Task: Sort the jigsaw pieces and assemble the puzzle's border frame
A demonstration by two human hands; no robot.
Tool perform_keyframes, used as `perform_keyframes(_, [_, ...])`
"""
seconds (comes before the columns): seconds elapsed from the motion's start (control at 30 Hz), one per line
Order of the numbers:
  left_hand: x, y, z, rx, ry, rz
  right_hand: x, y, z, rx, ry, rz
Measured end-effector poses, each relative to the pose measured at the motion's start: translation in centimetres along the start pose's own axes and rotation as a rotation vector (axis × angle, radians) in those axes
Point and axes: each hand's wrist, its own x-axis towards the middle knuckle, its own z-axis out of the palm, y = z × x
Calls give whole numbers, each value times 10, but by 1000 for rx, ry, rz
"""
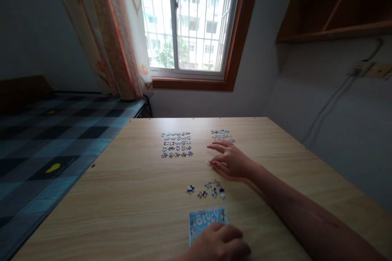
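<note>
My right hand [231, 159] reaches over the wooden table, its index finger stretched out. Between the lower fingertips and the thumb is a small jigsaw puzzle piece [209, 163], low over the tabletop or touching it; I cannot tell which. Just beyond that hand lie short rows of puzzle pieces [222, 136]. Nearer to me is a loose cluster of puzzle pieces [213, 191]. My left hand [219, 242] rests with curled fingers over the lower part of a blue picture card or box [206, 218] lettered BLUEY. What lies under those fingers is hidden.
Several neat rows of puzzle pieces [177, 144] lie left of centre on the wooden table [128, 195]. A bed with a checked cover [76, 130] stands at the left. Behind the table are a window [196, 20] and a curtain [113, 28]; a shelf [337, 16] hangs at right.
</note>
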Motion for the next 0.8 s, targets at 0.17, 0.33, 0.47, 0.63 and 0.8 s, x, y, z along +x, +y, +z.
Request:
perform_keyframes(0.17, [-5, 0, 6, -21, -28, -17, -16, 42, -5, 17, 66, 95])
perform_keyframes(0.33, [-3, 1, 2, -37, -47, -22, -24, 61, -3, 72, 61, 157])
perform_keyframes(0.47, [-3, 1, 2, -78, -26, -39, -29, 71, -1, 100, 70, 204])
perform_keyframes(0.63, [-4, 0, 2, -99, -50, -45, -34, 83, 5, 40, 74, 234])
perform_keyframes(0.8, [-4, -1, 2, -148, -5, -62, -31, 83, 12, -74, 67, 239])
